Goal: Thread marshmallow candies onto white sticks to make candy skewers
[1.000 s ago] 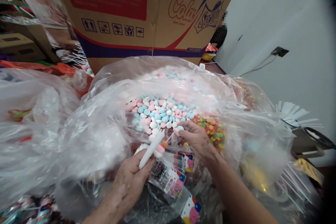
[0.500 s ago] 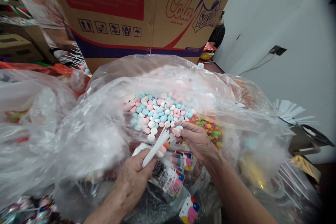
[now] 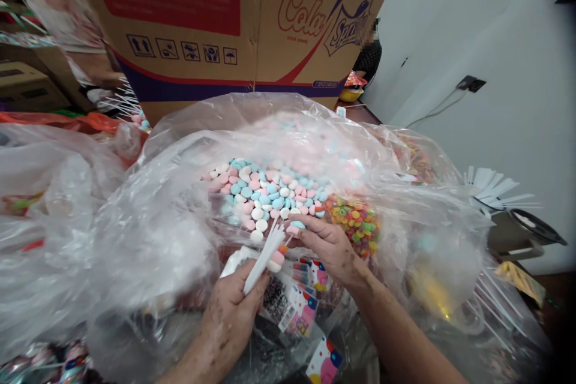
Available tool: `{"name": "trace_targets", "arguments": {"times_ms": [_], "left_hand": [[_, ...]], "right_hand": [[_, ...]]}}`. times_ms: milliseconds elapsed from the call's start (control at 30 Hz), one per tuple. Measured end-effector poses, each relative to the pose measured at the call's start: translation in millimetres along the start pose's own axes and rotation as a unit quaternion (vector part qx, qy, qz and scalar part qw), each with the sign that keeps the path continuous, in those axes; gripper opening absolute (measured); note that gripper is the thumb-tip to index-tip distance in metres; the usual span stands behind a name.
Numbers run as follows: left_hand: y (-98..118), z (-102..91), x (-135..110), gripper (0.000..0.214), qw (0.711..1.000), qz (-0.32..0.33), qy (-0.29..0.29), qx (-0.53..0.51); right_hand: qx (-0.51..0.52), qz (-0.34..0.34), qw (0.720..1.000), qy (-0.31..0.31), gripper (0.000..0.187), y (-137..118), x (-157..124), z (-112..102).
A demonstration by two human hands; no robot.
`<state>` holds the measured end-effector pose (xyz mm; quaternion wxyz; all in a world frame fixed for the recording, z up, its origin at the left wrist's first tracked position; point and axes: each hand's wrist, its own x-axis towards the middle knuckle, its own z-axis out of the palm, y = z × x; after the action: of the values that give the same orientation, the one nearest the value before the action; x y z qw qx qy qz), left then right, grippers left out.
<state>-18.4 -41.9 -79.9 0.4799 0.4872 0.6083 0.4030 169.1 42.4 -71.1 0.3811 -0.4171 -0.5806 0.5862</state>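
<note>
My left hand [image 3: 234, 306] is closed around a bundle of white sticks [image 3: 263, 261] that point up and away. Beside the bundle, pink and white candies with an orange piece [image 3: 276, 261] show next to the fingers; what carries them is partly hidden. Thumb and fingertips of my right hand [image 3: 330, 249] pinch a blue and a pink candy [image 3: 296, 227] close to a thin stick tip; whether the stick enters them I cannot tell. Just beyond lies a heap of pink, blue and white round candies [image 3: 272, 189] in clear plastic. Colourful gummy rings [image 3: 353, 225] lie to its right.
A large cardboard box [image 3: 193, 0] stands behind the clear plastic bags [image 3: 148, 222]. Printed packets [image 3: 299, 312] lie below my hands. White sticks [image 3: 490, 189] fan out at right by the wall. Another person's arm [image 3: 96, 66] shows at back left.
My right hand has moved slightly left, bringing the pinched candies closer to the sticks. My left hand keeps its hold, and the whole view has shifted a little.
</note>
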Motion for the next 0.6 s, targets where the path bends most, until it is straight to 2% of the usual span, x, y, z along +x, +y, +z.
{"name": "trace_targets", "arguments": {"times_ms": [200, 333, 467, 600], "left_hand": [[-8.5, 5.0, -4.7, 0.022, 0.999, 0.02, 0.025, -0.039], [-14.3, 5.5, -4.9, 0.025, 0.998, 0.004, 0.03, -0.047], [-12.1, 2.9, -2.8, 0.031, 0.999, -0.009, 0.035, -0.028], [-6.1, 2.0, -2.2, 0.03, 0.999, -0.004, 0.042, -0.006]], "right_hand": [[-0.143, -0.05, 0.988, 0.025, 0.036, 0.3, -5.9, 7.0], [-0.239, -0.137, 0.961, 0.031, 0.034, 1.2, -11.5, 12.3], [-0.28, -0.201, 0.939, 0.011, 0.035, 4.3, -19.8, 23.5], [-0.296, -0.224, 0.929, 0.004, 0.037, 6.8, -26.9, 37.3]]}}
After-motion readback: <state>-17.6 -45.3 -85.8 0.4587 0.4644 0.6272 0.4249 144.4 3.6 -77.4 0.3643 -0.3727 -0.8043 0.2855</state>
